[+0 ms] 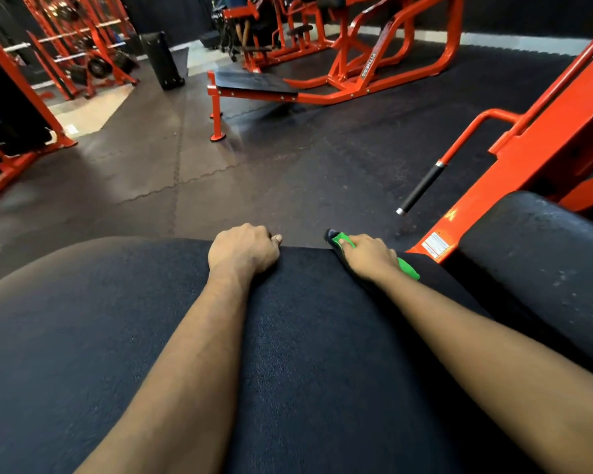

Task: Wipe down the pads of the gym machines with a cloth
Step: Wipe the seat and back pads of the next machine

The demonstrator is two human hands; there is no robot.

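A large black pad of a gym machine fills the lower half of the view. My left hand grips its far edge, fingers curled over the rim. My right hand lies on a green and black cloth, pressing it onto the pad near the far right corner, with the fingers fairly straight on top. A second black pad sits to the right, dusty with pale specks.
An orange machine frame with a black-grip handle rises at the right. Across the dark rubber floor stands an orange bench and more orange machines. Weight racks and a black punch bag are at the far left.
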